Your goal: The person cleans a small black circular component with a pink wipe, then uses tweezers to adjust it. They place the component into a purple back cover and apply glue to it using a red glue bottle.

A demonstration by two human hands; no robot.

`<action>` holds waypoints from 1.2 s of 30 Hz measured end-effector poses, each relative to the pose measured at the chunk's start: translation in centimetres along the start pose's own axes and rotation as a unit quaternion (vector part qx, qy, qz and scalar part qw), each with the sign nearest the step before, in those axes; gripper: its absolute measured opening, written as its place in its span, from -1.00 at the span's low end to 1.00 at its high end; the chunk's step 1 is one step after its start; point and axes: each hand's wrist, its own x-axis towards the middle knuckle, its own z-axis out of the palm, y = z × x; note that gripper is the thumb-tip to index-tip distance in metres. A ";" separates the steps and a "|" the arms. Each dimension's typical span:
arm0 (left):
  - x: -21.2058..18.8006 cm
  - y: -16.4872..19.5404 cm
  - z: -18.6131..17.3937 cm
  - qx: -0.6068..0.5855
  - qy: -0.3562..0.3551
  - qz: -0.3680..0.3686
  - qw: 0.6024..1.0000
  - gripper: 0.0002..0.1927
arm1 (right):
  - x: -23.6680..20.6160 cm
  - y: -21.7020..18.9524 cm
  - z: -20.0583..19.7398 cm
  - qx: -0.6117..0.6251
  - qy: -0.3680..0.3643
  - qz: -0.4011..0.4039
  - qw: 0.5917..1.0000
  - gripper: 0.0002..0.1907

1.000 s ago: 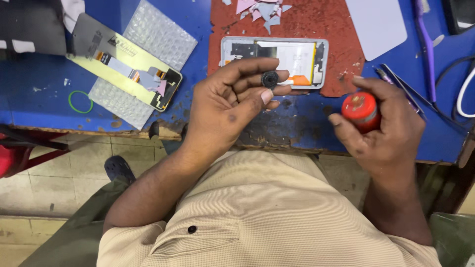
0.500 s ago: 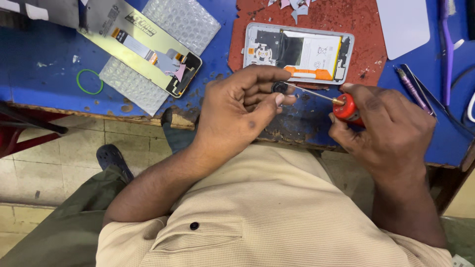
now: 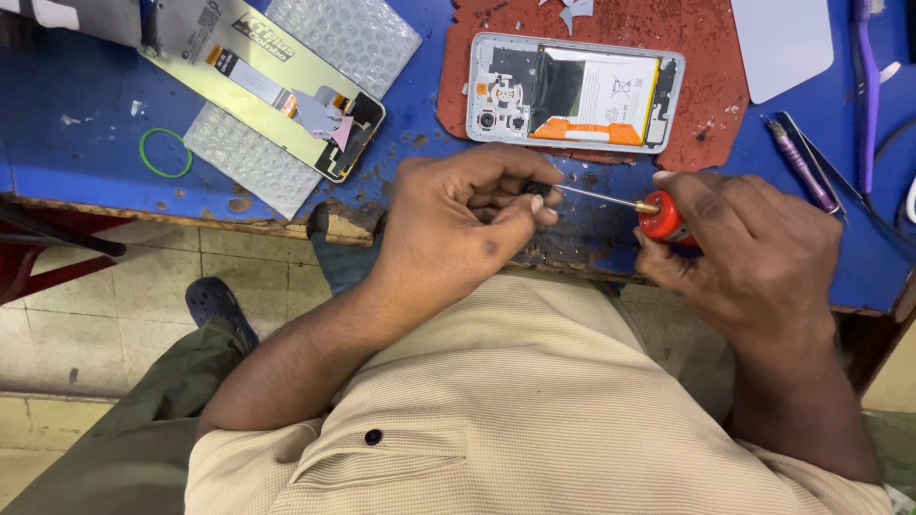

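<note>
Both hands grip: right hand (image 3: 754, 257) clasps a red-handled screwdriver (image 3: 658, 217), left hand (image 3: 468, 224) pinches a small dark part (image 3: 530, 190).

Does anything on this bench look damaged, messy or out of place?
Yes. The blue table has paint chipped to bare wood along its front edge near the left hand. Pale torn scraps litter the red mat, and the opened phone lies with its insides exposed.
</note>
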 end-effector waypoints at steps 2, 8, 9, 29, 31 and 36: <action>0.0 -0.2 0.1 -0.013 -0.006 -0.004 1.000 -0.82 | -0.1 0.1 -0.1 0.001 -0.001 -0.004 1.000 -0.58; 0.3 -0.7 0.2 -0.013 -0.011 -0.023 1.000 -0.82 | -0.6 0.1 -0.1 -0.020 -0.016 -0.005 1.000 -0.50; 0.3 -0.8 0.2 -0.010 -0.007 -0.026 1.000 -0.81 | -0.6 0.2 -0.2 -0.029 -0.022 -0.006 0.999 -0.48; 0.8 -0.1 -0.3 -0.104 -0.044 -0.033 0.993 -0.62 | -1.6 -0.3 0.4 0.068 0.015 0.078 0.995 -0.57; 0.8 -0.1 -0.3 -0.105 -0.044 -0.030 0.993 -0.62 | -1.4 -0.4 0.6 0.063 0.013 0.068 0.996 -0.55; 0.8 -0.2 -0.1 -0.076 -0.037 -0.050 0.995 -0.64 | -1.0 -0.5 1.0 0.035 0.011 0.062 0.997 -0.56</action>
